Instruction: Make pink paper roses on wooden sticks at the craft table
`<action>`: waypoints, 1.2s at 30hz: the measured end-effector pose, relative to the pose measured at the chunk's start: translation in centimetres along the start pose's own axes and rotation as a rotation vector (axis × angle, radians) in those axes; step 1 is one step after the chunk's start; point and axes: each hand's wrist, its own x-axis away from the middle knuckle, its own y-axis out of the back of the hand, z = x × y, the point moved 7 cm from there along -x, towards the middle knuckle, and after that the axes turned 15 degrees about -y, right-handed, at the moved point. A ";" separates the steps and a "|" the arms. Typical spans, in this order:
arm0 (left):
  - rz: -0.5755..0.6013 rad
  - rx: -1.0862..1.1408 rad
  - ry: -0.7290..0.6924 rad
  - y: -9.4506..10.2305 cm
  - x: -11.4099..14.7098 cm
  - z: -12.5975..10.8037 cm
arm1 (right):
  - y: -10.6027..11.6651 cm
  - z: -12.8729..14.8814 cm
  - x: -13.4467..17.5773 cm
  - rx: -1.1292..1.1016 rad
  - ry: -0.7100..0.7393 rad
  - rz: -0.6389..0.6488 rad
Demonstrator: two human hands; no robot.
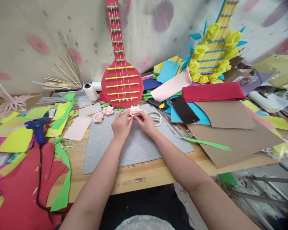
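Observation:
My left hand and my right hand meet over the far part of a grey cutting mat. Together they pinch a small pale pink paper flower, fingers closed on its base. Two finished pink paper roses lie on the mat's far left corner. White-handled scissors rest just right of my right hand.
A blue glue gun with a black cord lies left among yellow, green and red paper scraps. A red paper guitar leans on the wall; a yellow-flowered one stands right. A black phone, brown card and a green strip lie right.

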 end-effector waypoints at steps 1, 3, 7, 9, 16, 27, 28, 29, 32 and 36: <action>0.000 0.000 -0.013 0.1 -0.1 -0.1 | 0.0 -0.1 0.0 -0.026 -0.010 -0.002; 0.011 0.007 -0.046 0.1 -0.5 -0.2 | 0.0 -0.2 -0.1 -0.077 -0.024 0.001; 0.045 -0.003 -0.109 0.4 -1.1 -0.7 | -0.2 -0.6 -0.3 -0.172 -0.066 0.021; 0.049 -0.019 -0.124 0.5 -1.4 -0.8 | -0.4 -0.8 -0.6 -0.226 -0.091 0.038; 0.053 -0.074 -0.200 0.4 -1.7 -1.1 | -0.7 -0.8 -1.0 -0.353 -0.111 0.067; -0.009 -0.019 -0.063 0.6 -1.6 -1.2 | -1.5 -1.1 -1.1 -0.450 -0.154 0.077; -0.010 -0.016 -0.057 0.6 -1.6 -1.2 | -1.5 -1.2 -1.1 -0.455 -0.161 0.075; -0.009 -0.014 -0.055 0.6 -1.6 -1.2 | -1.6 -1.3 -1.1 -0.457 -0.168 0.074; -0.002 -0.012 -0.057 0.5 -1.7 -1.1 | -1.5 -1.4 -1.2 -0.453 -0.186 0.070; 0.001 -0.014 -0.059 0.4 -1.7 -1.1 | -1.4 -1.4 -1.3 -0.465 -0.187 0.071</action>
